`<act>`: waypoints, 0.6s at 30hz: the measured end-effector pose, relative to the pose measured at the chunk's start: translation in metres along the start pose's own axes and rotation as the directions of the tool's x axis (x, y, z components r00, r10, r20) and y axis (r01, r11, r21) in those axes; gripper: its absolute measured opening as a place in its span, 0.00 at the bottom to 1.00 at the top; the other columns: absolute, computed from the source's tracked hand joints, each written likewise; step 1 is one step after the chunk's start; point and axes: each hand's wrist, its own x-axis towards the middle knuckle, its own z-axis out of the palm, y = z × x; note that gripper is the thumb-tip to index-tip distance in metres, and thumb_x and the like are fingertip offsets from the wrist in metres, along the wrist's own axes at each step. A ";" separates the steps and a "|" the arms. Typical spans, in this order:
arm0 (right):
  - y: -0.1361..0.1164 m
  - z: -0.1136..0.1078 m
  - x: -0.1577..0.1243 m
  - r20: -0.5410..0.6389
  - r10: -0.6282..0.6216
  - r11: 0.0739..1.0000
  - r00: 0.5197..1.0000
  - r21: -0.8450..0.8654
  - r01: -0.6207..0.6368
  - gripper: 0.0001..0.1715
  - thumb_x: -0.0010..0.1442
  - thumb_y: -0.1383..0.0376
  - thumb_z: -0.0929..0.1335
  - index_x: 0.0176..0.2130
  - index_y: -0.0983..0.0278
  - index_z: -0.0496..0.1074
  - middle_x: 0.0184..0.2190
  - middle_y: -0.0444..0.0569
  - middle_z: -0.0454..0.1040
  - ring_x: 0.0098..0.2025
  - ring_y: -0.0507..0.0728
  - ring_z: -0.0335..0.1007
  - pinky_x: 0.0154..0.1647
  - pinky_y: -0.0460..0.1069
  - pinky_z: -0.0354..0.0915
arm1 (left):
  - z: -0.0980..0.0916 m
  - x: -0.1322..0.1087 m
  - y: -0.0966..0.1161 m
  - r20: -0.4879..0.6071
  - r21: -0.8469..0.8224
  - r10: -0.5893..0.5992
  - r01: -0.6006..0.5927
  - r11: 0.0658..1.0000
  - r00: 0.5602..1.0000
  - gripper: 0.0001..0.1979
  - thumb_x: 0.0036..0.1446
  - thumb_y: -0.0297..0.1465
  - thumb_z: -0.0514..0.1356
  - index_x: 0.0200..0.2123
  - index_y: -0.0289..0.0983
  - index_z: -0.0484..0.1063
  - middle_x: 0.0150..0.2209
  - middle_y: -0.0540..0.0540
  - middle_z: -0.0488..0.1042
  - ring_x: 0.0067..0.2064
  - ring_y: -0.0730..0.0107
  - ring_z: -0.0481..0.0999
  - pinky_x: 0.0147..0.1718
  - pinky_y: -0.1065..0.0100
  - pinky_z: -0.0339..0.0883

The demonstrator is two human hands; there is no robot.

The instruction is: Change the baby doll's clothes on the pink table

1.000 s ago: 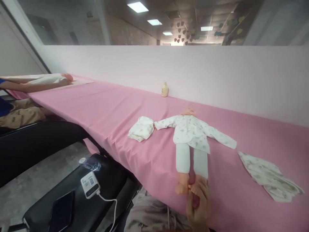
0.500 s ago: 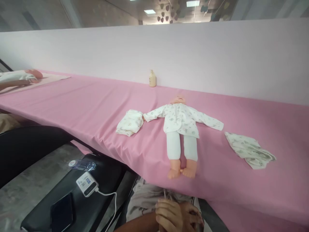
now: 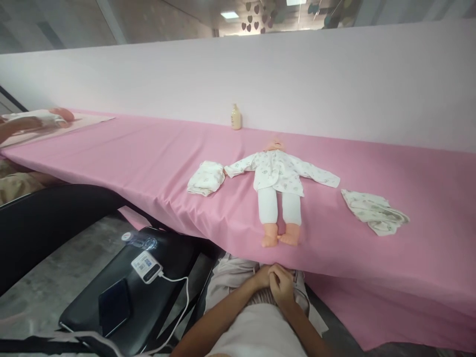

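Observation:
In my lap, just below the table's front edge, my left hand (image 3: 263, 275) and my right hand (image 3: 281, 286) are clasped together. My right hand is closed over the left, whose fingers are mostly hidden. Beyond them a baby doll (image 3: 274, 168) lies on its back on the pink-covered table, feet toward me. It wears a white patterned wrap jacket (image 3: 278, 171) and white pants (image 3: 267, 206). Folded white patterned cloth (image 3: 207, 178) sits by the sleeve on the left. Another loosely folded patterned cloth (image 3: 375, 212) lies to the right.
A yellowish pump bottle (image 3: 236, 118) stands by the white partition (image 3: 148, 84). On a black chair (image 3: 148, 312) at left are a phone (image 3: 114, 306), a white device (image 3: 147, 267) with a cable and a clear bottle (image 3: 140, 241). Far left, another person's hand (image 3: 28, 124) touches another doll (image 3: 61, 115).
My view has tilted down, so the table appears higher. My hands have shifted from lying one over the other into a clasp, closer to the table edge.

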 end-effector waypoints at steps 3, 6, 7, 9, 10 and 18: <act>0.028 -0.004 -0.005 -0.039 0.166 0.971 0.985 -0.169 -0.170 0.18 0.56 0.69 0.57 0.21 0.64 0.68 0.19 0.45 0.71 0.22 0.52 0.67 0.27 0.46 0.60 | 0.005 0.011 -0.010 0.076 0.002 -0.053 0.053 0.999 0.996 0.06 0.56 0.24 0.55 0.34 0.31 0.73 0.23 0.52 0.67 0.24 0.76 0.67 0.27 0.72 0.64; 0.052 -0.008 -0.006 -0.154 0.249 0.909 0.956 -0.304 -0.286 0.20 0.57 0.65 0.57 0.22 0.64 0.72 0.20 0.51 0.74 0.22 0.56 0.67 0.25 0.48 0.59 | 0.008 0.017 -0.011 0.135 -0.037 -0.067 0.072 0.997 0.989 0.13 0.55 0.22 0.50 0.37 0.31 0.74 0.19 0.53 0.65 0.18 0.77 0.64 0.20 0.74 0.58; 0.058 -0.009 -0.006 -0.183 0.248 0.898 0.951 -0.326 -0.297 0.20 0.57 0.64 0.58 0.23 0.64 0.72 0.21 0.53 0.74 0.23 0.57 0.68 0.26 0.49 0.59 | 0.009 0.018 -0.010 0.145 -0.051 -0.068 0.076 0.996 0.987 0.15 0.55 0.22 0.49 0.39 0.31 0.74 0.18 0.53 0.64 0.16 0.77 0.63 0.19 0.75 0.56; 0.070 -0.011 -0.004 -0.219 0.224 0.892 0.950 -0.347 -0.290 0.21 0.58 0.62 0.58 0.24 0.66 0.74 0.24 0.57 0.75 0.26 0.59 0.69 0.28 0.50 0.61 | 0.010 0.018 -0.009 0.151 -0.072 -0.073 0.085 0.994 0.986 0.17 0.54 0.22 0.48 0.41 0.31 0.73 0.17 0.53 0.64 0.15 0.78 0.62 0.18 0.76 0.54; 0.074 -0.011 -0.003 -0.228 0.207 0.894 0.951 -0.351 -0.279 0.22 0.59 0.61 0.58 0.25 0.66 0.74 0.25 0.58 0.75 0.28 0.60 0.70 0.30 0.51 0.62 | 0.011 0.019 -0.008 0.152 -0.080 -0.079 0.092 0.993 0.985 0.18 0.54 0.22 0.47 0.42 0.31 0.73 0.16 0.53 0.64 0.14 0.78 0.62 0.17 0.76 0.53; 0.099 -0.010 0.002 -0.153 0.082 0.948 0.985 -0.292 -0.125 0.30 0.65 0.55 0.55 0.24 0.64 0.73 0.21 0.51 0.74 0.22 0.58 0.69 0.23 0.50 0.62 | 0.013 0.017 -0.008 0.143 -0.130 -0.091 0.110 0.985 0.986 0.17 0.53 0.21 0.48 0.42 0.31 0.71 0.15 0.54 0.63 0.15 0.76 0.61 0.19 0.74 0.58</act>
